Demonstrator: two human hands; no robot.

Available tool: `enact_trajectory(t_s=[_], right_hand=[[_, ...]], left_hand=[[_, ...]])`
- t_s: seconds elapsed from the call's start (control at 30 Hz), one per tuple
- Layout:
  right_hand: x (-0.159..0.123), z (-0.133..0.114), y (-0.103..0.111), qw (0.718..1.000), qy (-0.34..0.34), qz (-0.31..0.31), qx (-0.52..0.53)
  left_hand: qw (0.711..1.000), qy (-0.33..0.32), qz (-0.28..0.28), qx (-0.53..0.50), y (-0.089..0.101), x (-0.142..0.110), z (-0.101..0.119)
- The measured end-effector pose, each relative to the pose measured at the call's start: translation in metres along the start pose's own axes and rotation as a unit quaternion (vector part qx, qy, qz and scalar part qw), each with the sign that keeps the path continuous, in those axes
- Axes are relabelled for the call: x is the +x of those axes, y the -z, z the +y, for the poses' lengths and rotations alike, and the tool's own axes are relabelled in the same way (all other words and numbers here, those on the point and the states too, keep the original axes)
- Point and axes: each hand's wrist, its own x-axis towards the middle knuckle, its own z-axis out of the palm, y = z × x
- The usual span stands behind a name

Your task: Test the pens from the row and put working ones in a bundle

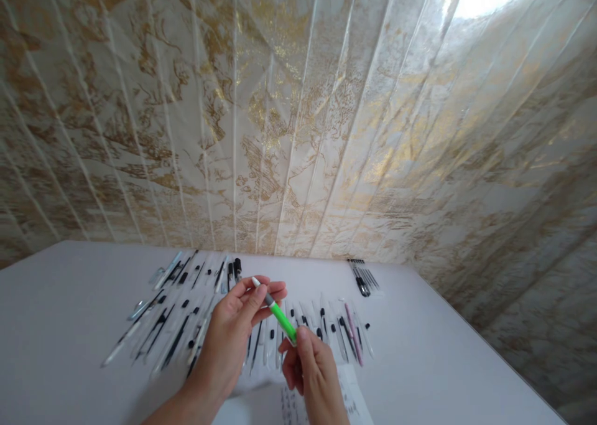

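A bright green pen [281, 317] with a grey collar and a white tip is held up over the white table [65, 300]. My right hand [313, 369] pinches its lower end between thumb and fingers. My left hand [233, 335] grips the upper end near the white tip with its fingertips. Both hands hover above rows of pens and pen parts [186, 316] laid out on the table.
A small group of dark pens [364, 278] lies apart at the back right. A sheet of paper with handwriting [352, 400] sits under my right hand. A gold and cream patterned wall [298, 132] rises right behind the table. The table's right edge slants away.
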Motion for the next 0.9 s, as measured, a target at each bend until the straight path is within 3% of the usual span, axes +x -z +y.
enact_trajectory(t_s=[0.17,0.3,0.5,0.63,0.8,0.9], right_hand=[[0.0002,-0.0003,0.0003,0.998,0.042,0.043,0.010],[0.0004,0.0001,0.0010,1.000,-0.006,0.020,-0.001],[0.0011,-0.0022,0.0016,0.997,0.053,0.046,-0.017],[0.0000,-0.0033,0.0013,0.999,0.002,0.020,-0.035],[0.0013,0.0029,0.0030,0.998,0.040,0.037,-0.024],[0.0030,0.0055,0.0049,0.999,0.030,0.028,-0.009]], left_hand=[[1.000,-0.013,0.010,-0.008,0.0017,0.0021,0.0011],[1.000,-0.008,0.004,-0.005,0.0018,0.0022,-0.0004],[1.000,-0.017,0.009,-0.010,-0.0001,-0.0009,0.0011],[1.000,-0.011,0.003,-0.004,-0.0010,-0.0019,0.0010],[1.000,-0.015,0.007,-0.005,-0.0012,-0.0015,0.0003],[1.000,-0.011,0.002,0.001,-0.0008,-0.0024,0.0005]])
